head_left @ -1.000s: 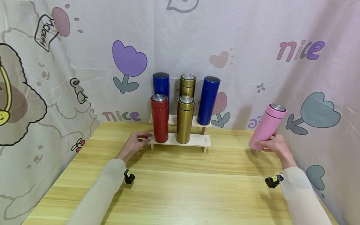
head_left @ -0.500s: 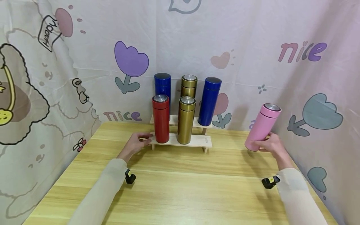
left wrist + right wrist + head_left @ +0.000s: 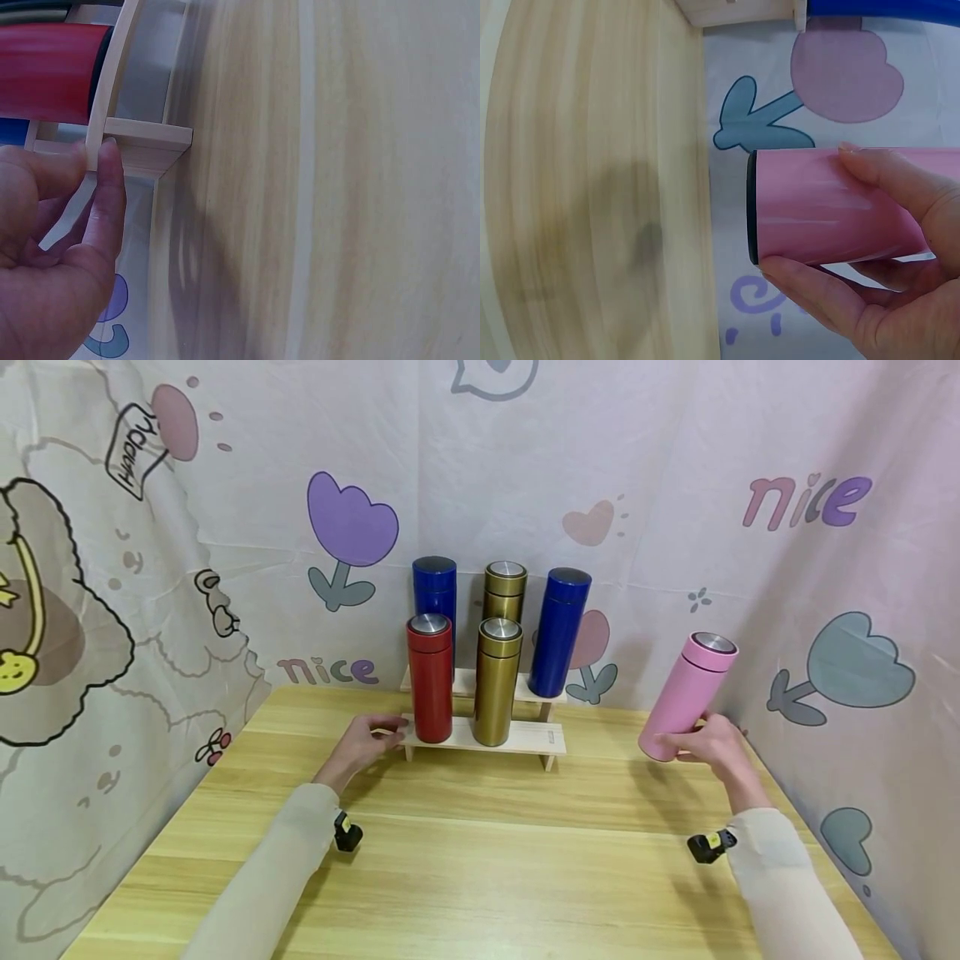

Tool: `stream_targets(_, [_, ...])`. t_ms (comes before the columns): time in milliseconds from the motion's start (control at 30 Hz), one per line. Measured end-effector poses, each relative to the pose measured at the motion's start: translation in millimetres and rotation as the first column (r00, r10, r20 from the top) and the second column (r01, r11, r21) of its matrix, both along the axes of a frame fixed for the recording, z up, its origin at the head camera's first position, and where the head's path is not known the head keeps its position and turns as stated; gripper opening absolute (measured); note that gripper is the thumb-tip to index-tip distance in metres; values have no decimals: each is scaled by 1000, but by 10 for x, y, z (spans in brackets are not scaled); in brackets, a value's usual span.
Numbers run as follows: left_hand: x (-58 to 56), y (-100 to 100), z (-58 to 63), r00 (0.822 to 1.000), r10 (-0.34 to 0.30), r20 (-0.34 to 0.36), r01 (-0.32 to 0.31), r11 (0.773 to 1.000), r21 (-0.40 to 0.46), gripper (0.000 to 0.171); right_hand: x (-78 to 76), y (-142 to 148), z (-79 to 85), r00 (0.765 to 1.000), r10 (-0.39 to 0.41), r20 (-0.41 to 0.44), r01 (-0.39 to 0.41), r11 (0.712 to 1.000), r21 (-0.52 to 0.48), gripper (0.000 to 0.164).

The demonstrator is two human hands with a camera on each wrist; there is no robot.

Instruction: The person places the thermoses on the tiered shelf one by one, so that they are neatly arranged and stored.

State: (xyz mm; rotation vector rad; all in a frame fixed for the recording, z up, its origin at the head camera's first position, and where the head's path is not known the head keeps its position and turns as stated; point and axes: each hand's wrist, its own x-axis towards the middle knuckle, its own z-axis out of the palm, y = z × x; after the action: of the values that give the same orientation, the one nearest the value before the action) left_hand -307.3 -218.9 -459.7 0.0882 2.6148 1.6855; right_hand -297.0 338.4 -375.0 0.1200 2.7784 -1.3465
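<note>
My right hand grips a pink thermos bottle near its base, tilted with its silver lid leaning right, held above the table. In the right wrist view, thumb and fingers wrap the pink thermos close to its dark bottom. My left hand pinches the left end of a two-tier wooden rack; the left wrist view shows thumb and finger on either side of the board. On the lower tier stand a red thermos and a gold thermos, with bare board to their right.
Along the upper tier are a blue thermos, a gold one partly hidden, and another blue one at the right end. A printed curtain hangs behind the wooden table.
My right hand has carried the pink thermos leftward, a little closer to the rack. My left hand keeps its place on the rack's end. The view has shifted slightly.
</note>
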Motion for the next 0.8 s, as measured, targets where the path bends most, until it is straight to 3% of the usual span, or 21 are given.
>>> stream_targets(467, [31,27,52,1000,-13,-2,13,1000,16,36,-33,-211,39,999,30,16,-30,999,-26,87])
stream_targets(800, [17,6,13,1000,-3,-6,3,1000,13,34,-37,-345,94,999,45,25,-44,999,-24,89])
